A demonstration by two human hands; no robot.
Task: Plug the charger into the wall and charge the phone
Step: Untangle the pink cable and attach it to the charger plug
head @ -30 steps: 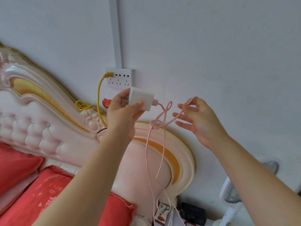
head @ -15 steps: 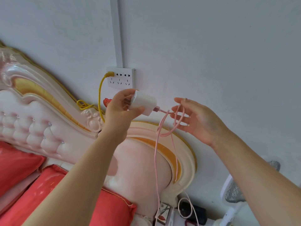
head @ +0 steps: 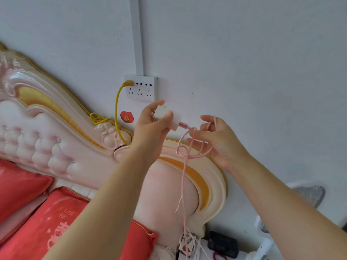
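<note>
Left hand (head: 150,128) around charger (head: 170,119), right hand (head: 217,141) pinching cable (head: 185,166)

White charger (head: 169,120) unplugged, tilted, just below wall socket (head: 141,88); pink cable (head: 183,177) plugged in, looped, hanging down.

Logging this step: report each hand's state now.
Left hand: closed on the white plastic charger block.
Right hand: fingers loosely holding the thin pink cable.
</note>
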